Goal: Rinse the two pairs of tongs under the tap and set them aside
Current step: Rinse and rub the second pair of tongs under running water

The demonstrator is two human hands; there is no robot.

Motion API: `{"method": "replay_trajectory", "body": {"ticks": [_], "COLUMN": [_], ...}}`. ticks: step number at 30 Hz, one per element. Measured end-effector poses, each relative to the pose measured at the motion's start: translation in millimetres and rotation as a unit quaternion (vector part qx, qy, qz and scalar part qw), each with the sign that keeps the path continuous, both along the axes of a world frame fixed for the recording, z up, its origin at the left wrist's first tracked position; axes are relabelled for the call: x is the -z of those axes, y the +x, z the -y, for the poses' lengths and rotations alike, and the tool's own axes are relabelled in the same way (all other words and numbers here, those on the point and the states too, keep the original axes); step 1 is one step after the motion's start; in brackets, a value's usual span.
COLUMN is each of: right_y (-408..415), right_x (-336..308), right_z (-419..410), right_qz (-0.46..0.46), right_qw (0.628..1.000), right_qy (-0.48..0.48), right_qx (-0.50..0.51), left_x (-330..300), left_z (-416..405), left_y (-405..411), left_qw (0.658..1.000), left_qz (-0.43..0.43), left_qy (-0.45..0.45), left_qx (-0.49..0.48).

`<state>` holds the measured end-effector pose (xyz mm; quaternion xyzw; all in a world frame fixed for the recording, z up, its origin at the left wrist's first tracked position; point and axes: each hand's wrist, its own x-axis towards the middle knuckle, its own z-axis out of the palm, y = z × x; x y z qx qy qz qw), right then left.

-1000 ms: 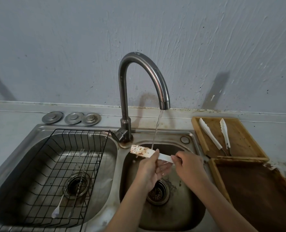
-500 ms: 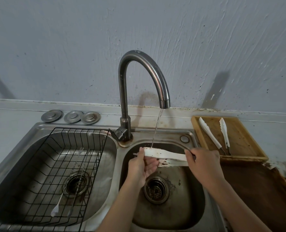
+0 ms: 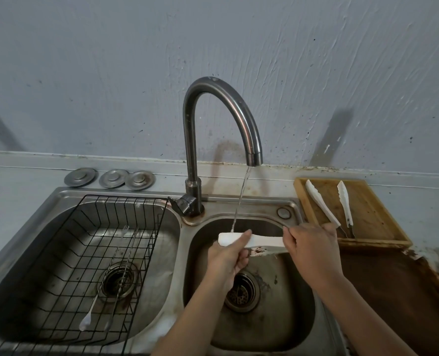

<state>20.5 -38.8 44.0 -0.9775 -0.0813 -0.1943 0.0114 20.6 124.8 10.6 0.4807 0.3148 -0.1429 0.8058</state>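
A white pair of tongs (image 3: 262,242) lies level over the right sink basin (image 3: 285,322), its left tip under the thin stream from the curved tap (image 3: 228,106). My left hand (image 3: 228,258) pinches the tongs near that tip. My right hand (image 3: 313,250) grips their right end. The lower arm of the tongs shows brown stains. A second white pair of tongs (image 3: 323,204) rests spread apart on a small wooden tray (image 3: 367,214) to the right of the sink.
A black wire rack (image 3: 67,265) fills the left basin, with thin metal utensils and a white spoon (image 3: 86,322) lying in it. Three metal drain plugs (image 3: 113,178) sit behind it. A dark brown board (image 3: 398,299) lies at the near right.
The tongs have shifted right and turned level, with the clean white side up. My right hand has slid toward the right end, and my left hand now pinches near the tip.
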Motion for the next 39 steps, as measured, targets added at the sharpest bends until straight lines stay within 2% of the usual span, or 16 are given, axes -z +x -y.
{"method": "replay_trajectory", "body": {"ticks": [5,10,13,16,18,22,27,33,35,39], "right_y": [-3,0,2,0,-2,0,4,4,5,3], "right_x": [2,3,7,9,9,6,1,5,8,11], "right_z": [1,-6,-5,-2,0,-2,10,10,8,-4], "right_qz": [0.012,0.029,0.031,0.025,0.03,0.046,0.051,0.052,0.066,0.054], "right_qw": [1.0,0.999,0.999,1.0,0.999,0.999,0.997,0.995,0.994,0.997], "right_qy": [0.012,-0.022,-0.019,-0.002,0.013,0.016,0.056,0.082,0.086,0.054], "right_qx": [-0.012,-0.007,-0.009,-0.015,-0.016,-0.014,-0.006,-0.007,-0.004,-0.002], "left_x": [3,4,-2,-1,4,4,1,-7,-9,-9], "left_z": [6,11,15,9,2,1,-4,-13,-7,8], "left_y": [3,3,-2,-2,2,0,-5,-7,-11,-13], "left_qw": [0.99,0.993,0.992,0.975,0.966,0.974,0.976,0.991,0.992,0.988], "left_qz": [0.042,0.031,0.073,0.087,0.108,0.121,0.162,0.113,0.118,0.14], "left_qy": [0.132,0.073,0.102,0.203,0.234,0.19,0.139,-0.047,-0.037,0.056], "left_qx": [-0.016,-0.086,-0.031,0.021,0.021,-0.038,0.036,-0.045,-0.034,0.024]}}
